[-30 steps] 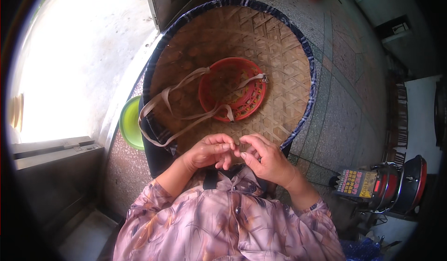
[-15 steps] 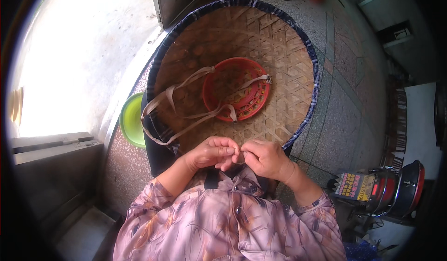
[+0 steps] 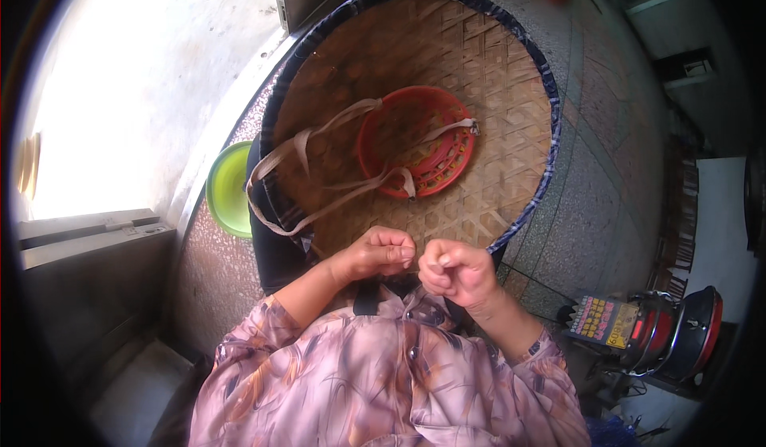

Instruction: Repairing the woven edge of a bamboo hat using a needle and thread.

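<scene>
Over the near edge of a large round woven bamboo tray [image 3: 503, 140], my two hands are held close together. My left hand [image 3: 375, 254] is closed, with thumb and index finger pinched. My right hand [image 3: 456, 271] is curled, its thumb pressed against the fingers, a small gap away. Whatever the fingertips hold is too small or hidden to make out. Dark blue plaid cloth wraps the tray's rim. A red slotted plastic basket [image 3: 461, 169] sits in the tray, with some yellowish bits at its bottom. A long pale cloth strap [image 3: 302, 140] loops over the tray's left side, its ends reaching into the basket.
A lime-green basin [image 3: 227, 195] stands on the floor left of the tray, beside a bright doorway. To the right, a dark container with red parts [image 3: 702, 331] and a printed notepad or calendar [image 3: 602, 322] sit near a pale surface. Speckled tile floor [image 3: 586, 183] surrounds the tray.
My hands have drawn slightly apart, and the right has turned with its fingers curled in more. The tray and its contents appear shifted a little up and to the right in view.
</scene>
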Demonstrator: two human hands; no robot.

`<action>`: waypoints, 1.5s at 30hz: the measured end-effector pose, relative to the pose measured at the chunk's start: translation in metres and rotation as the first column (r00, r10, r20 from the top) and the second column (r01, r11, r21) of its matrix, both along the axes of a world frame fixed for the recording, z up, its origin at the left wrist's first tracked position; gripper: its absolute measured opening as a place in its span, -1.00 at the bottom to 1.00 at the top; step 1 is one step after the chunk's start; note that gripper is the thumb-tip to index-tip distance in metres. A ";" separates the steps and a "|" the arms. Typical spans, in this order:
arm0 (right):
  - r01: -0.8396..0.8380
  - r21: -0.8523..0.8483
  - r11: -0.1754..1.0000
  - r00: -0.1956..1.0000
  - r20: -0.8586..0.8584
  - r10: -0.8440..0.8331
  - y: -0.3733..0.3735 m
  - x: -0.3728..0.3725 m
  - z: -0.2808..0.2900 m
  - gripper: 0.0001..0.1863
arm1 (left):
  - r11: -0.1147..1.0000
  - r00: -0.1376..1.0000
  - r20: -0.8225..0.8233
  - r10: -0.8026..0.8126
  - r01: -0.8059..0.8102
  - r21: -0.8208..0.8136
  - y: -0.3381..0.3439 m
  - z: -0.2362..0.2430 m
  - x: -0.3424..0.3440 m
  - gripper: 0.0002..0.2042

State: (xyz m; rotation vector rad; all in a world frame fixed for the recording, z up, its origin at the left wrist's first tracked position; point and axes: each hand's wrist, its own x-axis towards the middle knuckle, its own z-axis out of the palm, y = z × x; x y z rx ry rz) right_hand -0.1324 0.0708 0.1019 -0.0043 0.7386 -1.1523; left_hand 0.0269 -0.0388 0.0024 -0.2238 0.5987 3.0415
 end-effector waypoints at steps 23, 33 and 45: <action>-0.321 0.050 0.946 -0.053 -0.998 0.035 -0.018 0.014 0.020 -0.91 | 0.979 0.989 -0.013 0.148 -0.144 0.147 -0.008 0.007 0.001 -0.83; -0.239 -0.055 0.969 0.201 -0.979 -0.006 -0.007 -0.005 0.009 -0.97 | 0.976 0.978 -0.078 0.193 -0.184 0.117 -0.004 0.006 0.000 -0.85; -0.360 -0.021 0.933 0.173 -0.984 0.044 -0.033 -0.006 0.023 -0.92 | 0.989 0.992 0.033 0.118 -0.115 -0.095 -0.009 0.022 0.006 -0.83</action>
